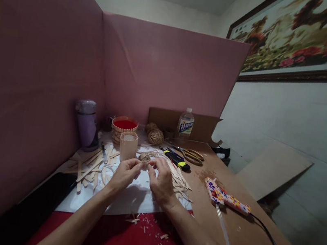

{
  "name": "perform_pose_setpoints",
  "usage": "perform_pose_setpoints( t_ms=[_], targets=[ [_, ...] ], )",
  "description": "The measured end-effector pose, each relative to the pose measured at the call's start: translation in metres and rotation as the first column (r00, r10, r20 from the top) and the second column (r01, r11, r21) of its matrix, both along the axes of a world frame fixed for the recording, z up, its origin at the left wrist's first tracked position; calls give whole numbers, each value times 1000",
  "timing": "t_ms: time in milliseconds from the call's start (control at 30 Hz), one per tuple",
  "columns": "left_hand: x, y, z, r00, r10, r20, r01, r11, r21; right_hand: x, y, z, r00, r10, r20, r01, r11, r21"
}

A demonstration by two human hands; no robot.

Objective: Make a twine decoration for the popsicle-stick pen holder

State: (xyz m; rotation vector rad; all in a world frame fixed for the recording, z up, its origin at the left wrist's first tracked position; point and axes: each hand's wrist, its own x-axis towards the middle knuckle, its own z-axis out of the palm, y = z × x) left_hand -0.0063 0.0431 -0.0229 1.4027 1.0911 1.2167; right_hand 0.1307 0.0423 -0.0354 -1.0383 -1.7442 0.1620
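My left hand (pixel 125 175) and my right hand (pixel 162 182) meet over the white sheet, thumbs and forefingers pinched close together. Between their fingertips runs a short bit of brown twine, partly hidden by the fingers. A small bundle of the same twine (pixel 144 158) sits just beyond the fingertips. Behind my left hand stands a pale cup made of wooden sticks (pixel 128 148). Farther back is a larger stick-sided container (pixel 116 135) with a red inside. Flat wooden sticks (pixel 89 171) lie scattered left of my left hand, and more sticks (pixel 181 180) lie to the right of my right hand.
A purple bottle (pixel 86 127) stands at left. Twine balls (pixel 155 136) and a clear plastic bottle (pixel 186 125) are at the back. A yellow-black utility knife (pixel 178 160), scissors (pixel 192 156) and a corded glue gun (pixel 226 198) lie on cardboard (pixel 199 211). Wood scraps litter the red cloth (pixel 129 241).
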Motion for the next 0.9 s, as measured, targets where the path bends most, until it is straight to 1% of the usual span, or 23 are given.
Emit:
perform_pose_setpoints(
  t_ms=[133,300,600,767,900],
  targets=[
    [2,-1,1,999,29,-46,-27,999,39,0,0,0,1000,5,7,-5,1000,3],
    [4,-3,1,994,36,-100,-24,993,116,0,-1,0,1000,-9,30,10,1000,-13],
    [4,-4,1,986,30,-166,-5,988,151,0,2,-1,1000,-5,27,5,1000,-3],
    [4,-3,0,980,47,-192,-13,985,171,0,2,-3,1000,5,22,-5,1000,-3],
    [3,-2,-3,975,64,-214,-17,977,211,0,1,-3,999,15,-31,-16,1000,-25]
  ],
)
